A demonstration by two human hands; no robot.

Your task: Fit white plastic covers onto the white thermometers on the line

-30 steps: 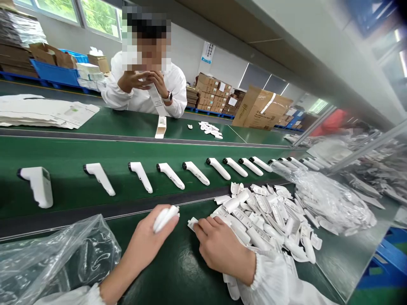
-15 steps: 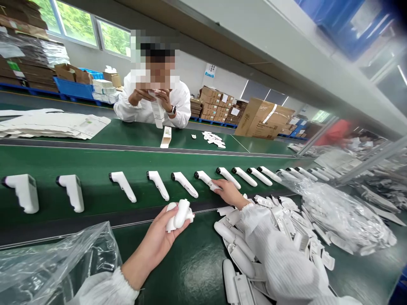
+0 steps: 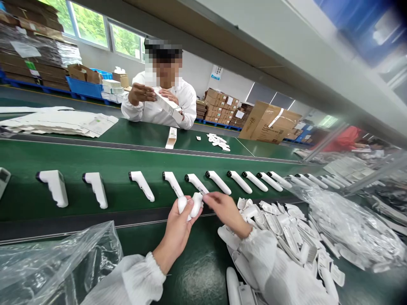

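My left hand (image 3: 181,226) is closed around a few curved white plastic covers (image 3: 194,207), which stick out past the thumb and fingers. At the right end of these covers, my right hand (image 3: 224,209) has its fingertips drawn together on the edge of one; the exact grip is partly hidden. Just beyond both hands, a row of white gun-shaped thermometers (image 3: 218,183) with black noses lies across the green belt (image 3: 117,161). Some of their handles show an open recess. Under my right forearm spreads a heap of loose white plastic covers (image 3: 273,224).
A clear plastic bag (image 3: 352,224) lies right of the heap, another clear bag (image 3: 79,262) at left front. Across the belt, a person in white (image 3: 162,101) holds a narrow white box (image 3: 170,106). Flat white cartons (image 3: 60,120) lie far left. A shelf (image 3: 270,55) slants overhead.
My right hand has left a thermometer on the belt and come to the covers in my left hand. The thermometers sit further right in view. The person opposite has tilted the box.
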